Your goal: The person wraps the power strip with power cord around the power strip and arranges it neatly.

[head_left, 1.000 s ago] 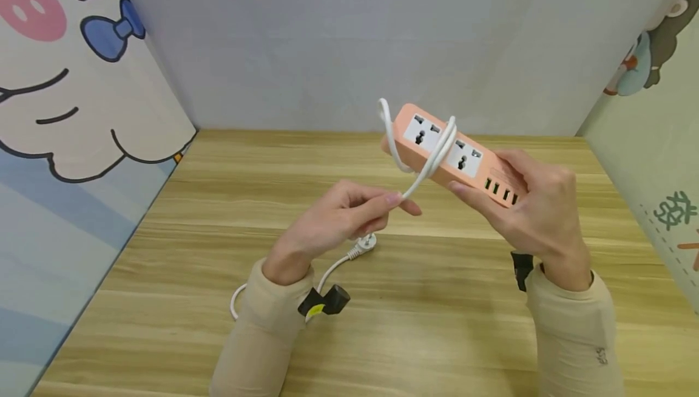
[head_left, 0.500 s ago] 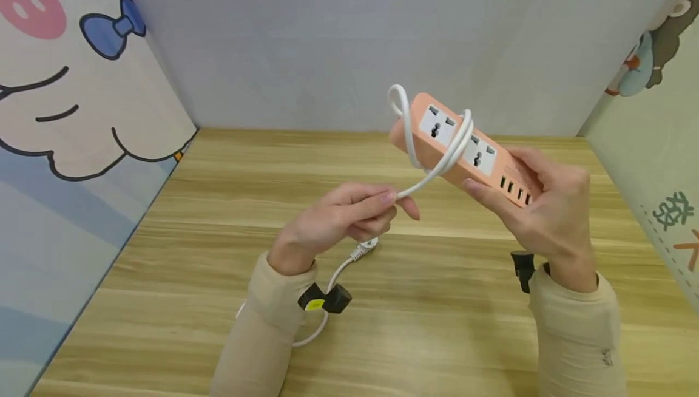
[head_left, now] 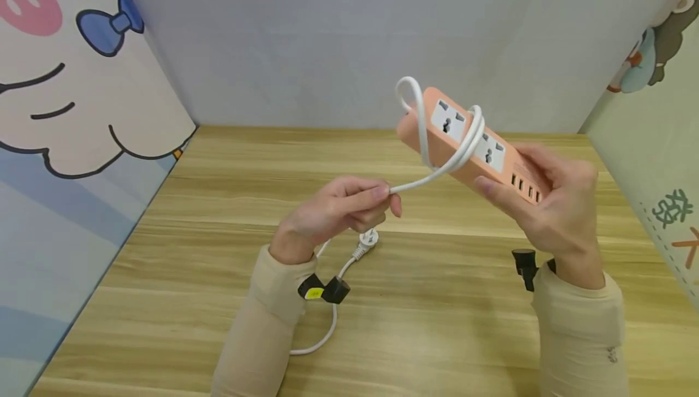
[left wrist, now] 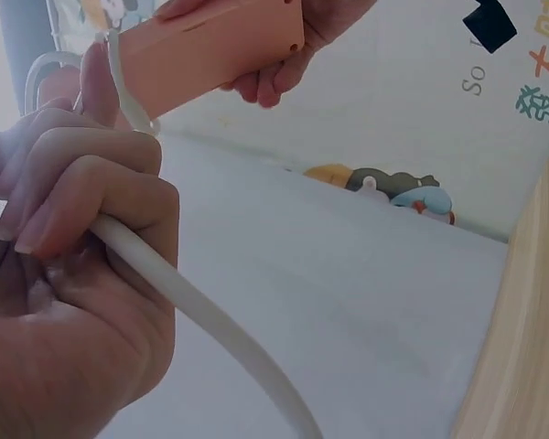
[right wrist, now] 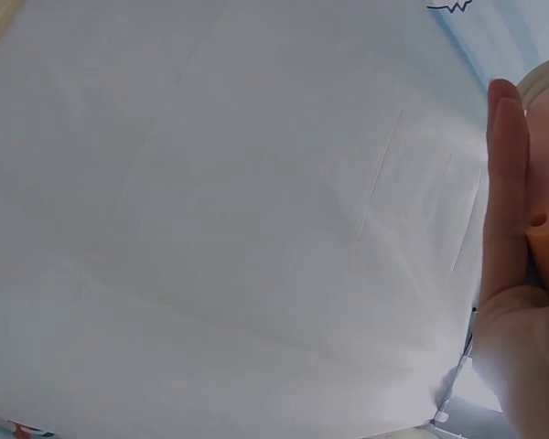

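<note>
My right hand grips the lower right end of a salmon-pink power strip, held tilted above the table. White sockets and a row of USB ports face up on it. Its white cord wraps round the middle, with a loose loop at the far end. Between thumb and fingers my left hand pinches the cord, drawn out to the left of the strip. In the left wrist view the cord passes out below the curled fingers. The plug shows just below the left hand.
A wood-grain table lies beneath both hands. More cord trails near the left forearm, partly hidden by the sleeve. A plain pale wall stands behind, with cartoon-printed panels at the sides.
The power strip and my right hand have shifted right and slightly up. The left hand keeps its pinch, and the cord between the hands now runs flatter and longer. The trailing cord has shifted.
</note>
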Motion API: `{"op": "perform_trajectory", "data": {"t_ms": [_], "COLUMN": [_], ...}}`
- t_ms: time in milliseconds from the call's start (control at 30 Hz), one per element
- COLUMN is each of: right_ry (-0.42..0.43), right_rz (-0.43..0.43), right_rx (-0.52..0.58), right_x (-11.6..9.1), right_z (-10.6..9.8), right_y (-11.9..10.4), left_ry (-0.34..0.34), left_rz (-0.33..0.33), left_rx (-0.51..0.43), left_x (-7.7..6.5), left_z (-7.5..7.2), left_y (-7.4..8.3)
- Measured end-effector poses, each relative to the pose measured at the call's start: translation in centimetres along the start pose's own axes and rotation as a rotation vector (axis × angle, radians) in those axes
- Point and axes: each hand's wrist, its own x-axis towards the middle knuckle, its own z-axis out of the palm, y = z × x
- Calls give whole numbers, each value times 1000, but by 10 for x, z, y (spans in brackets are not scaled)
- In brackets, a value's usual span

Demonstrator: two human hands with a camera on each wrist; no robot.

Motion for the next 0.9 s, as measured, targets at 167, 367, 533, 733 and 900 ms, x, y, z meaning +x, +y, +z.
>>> {"op": "perform_trajectory", "data": {"t_ms": [167,367,533,733,900], "right_ry": [-9,-8,-4,43,19], "right_rz": [5,15,21,41,32], "right_rx": [21,46,92,216,297], "right_x": [-2,-3,-3,-2,-3], "right_z": [0,-3,-4,-8,-6], "right_y": [1,1,2,0,-3], "left_ry": [-18,-7,-47,-6,93], "left_rz": [-1,-31,-23,-37,-95], "left_rx": [45,85,124,211,319], "left_x": [-1,-2,-4,-10,-9], "left_z": [-4,-12,-16,-21,-21], "left_y": [0,-3,-3,-1,-2]}}
